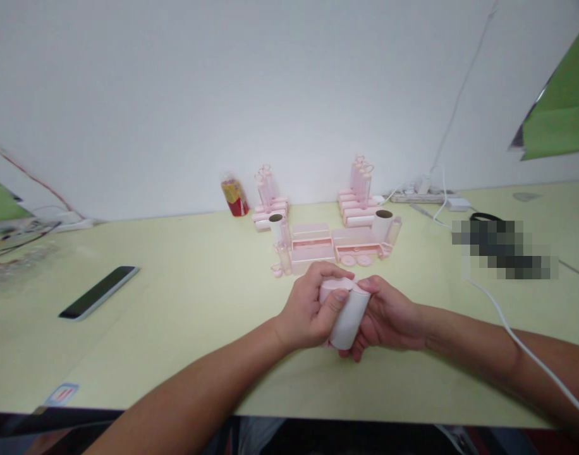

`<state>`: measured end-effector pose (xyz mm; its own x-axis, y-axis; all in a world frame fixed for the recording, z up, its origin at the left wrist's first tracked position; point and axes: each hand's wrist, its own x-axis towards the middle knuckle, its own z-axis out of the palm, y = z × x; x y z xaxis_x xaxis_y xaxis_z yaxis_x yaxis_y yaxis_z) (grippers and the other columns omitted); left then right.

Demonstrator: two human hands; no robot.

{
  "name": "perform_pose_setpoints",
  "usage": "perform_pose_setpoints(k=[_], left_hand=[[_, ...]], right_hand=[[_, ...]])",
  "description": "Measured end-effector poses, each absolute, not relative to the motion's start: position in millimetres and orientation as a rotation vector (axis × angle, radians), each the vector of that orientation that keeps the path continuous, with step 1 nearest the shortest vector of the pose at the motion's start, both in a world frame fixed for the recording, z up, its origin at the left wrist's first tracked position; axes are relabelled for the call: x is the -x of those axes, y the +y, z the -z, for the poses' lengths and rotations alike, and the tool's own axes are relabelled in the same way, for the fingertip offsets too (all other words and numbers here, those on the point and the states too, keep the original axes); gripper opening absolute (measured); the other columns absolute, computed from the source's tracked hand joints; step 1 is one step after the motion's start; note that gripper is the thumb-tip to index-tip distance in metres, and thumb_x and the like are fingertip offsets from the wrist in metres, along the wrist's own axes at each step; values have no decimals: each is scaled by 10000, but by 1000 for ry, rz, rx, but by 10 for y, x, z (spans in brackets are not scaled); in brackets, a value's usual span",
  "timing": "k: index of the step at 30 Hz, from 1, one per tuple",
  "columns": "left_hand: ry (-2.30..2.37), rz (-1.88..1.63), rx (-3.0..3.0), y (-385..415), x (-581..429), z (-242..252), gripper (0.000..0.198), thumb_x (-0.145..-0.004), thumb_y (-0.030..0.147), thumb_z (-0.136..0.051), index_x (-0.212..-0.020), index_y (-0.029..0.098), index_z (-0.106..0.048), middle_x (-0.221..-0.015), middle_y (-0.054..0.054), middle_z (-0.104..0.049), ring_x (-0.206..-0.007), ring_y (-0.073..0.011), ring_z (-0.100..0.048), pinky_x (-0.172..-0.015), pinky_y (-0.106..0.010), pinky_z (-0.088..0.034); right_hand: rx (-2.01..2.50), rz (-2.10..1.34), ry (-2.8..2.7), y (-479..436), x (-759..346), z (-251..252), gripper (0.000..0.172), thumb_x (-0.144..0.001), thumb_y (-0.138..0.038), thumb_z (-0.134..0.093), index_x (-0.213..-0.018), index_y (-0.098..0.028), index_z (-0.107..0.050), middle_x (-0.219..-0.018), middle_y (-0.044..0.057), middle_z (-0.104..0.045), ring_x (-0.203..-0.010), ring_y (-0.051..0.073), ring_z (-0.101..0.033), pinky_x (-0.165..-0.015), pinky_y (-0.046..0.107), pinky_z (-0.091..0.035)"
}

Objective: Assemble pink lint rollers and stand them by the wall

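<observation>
Clasping the roll point(349, 319), left hand point(308, 314) and right hand point(390, 317) hold it near-upright, top tilted right.

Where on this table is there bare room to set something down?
Bare tabletop lies behind the phone and between it and the left hand, which grips the white roll with the right hand. Crowded: around the pink parts beyond the roll, and by the power strip.

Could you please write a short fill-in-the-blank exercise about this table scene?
1. The left hand and the right hand hold a roll that is mostly ___ in colour.
2. The phone lies to the ___ of both hands.
3. The plastic parts behind the hands are ___.
Missing words: white, left, pink.
</observation>
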<state>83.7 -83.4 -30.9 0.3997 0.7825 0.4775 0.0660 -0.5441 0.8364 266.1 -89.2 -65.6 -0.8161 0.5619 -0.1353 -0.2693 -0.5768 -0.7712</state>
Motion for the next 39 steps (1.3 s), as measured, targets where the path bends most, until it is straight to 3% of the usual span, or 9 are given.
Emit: perform_pose_setpoints(k=[8, 14, 22, 31, 39], left_hand=[[707, -1260, -1990, -766, -849, 445, 234, -913, 345, -568, -1095, 201, -540, -1043, -88, -649, -895, -210, -617, -806, -328, -478], [650, -1262, -2114, -708, -846, 467, 203, -936, 298, -539, -1105, 198, -488, -1012, -70, -617, -875, -184, -603, -770, -309, -482], [620, -1204, -2066, -614, -802, 468, 237, -970, 346, -490, -1128, 180, -549, -1036, -74, -606, -924, -187, -592, -832, -318, -474], [633, -1218, -1893, -590, -785, 485, 316, -1008, 391, -393, -1137, 168, -577, -1092, -86, -617, -995, -198, -585, -852, -309, -463], [650, -1221, -1842, -581, -801, 496, 331, -1001, 419, -401, -1124, 168, -580, -1082, -83, -618, -998, -202, -580, -873, -317, -459]], right_hand=[[594, -2382, -1047, -887, -2638, 624, 641, -841, -633, -309, -1097, -99, -556, -823, 159, -698, -666, 235, -663, -591, 328, -502], [678, -2314, -1068, -935, -2585, 618, 613, -873, -616, -314, -1095, -96, -551, -829, 156, -708, -621, 203, -665, -536, 298, -525], [759, -2165, -1056, -930, -2515, 830, 803, -880, -805, -215, -1159, -110, -506, -723, 120, -704, -516, 186, -671, -403, 251, -528], [763, -2079, -1106, -941, -2511, 897, 678, -839, -767, -474, -1060, -128, -527, -682, 73, -693, -503, 167, -661, -436, 263, -559], [685, -2110, -1137, -914, -2540, 914, 650, -831, -741, -526, -1041, -126, -539, -738, 86, -702, -533, 167, -674, -470, 284, -580]])
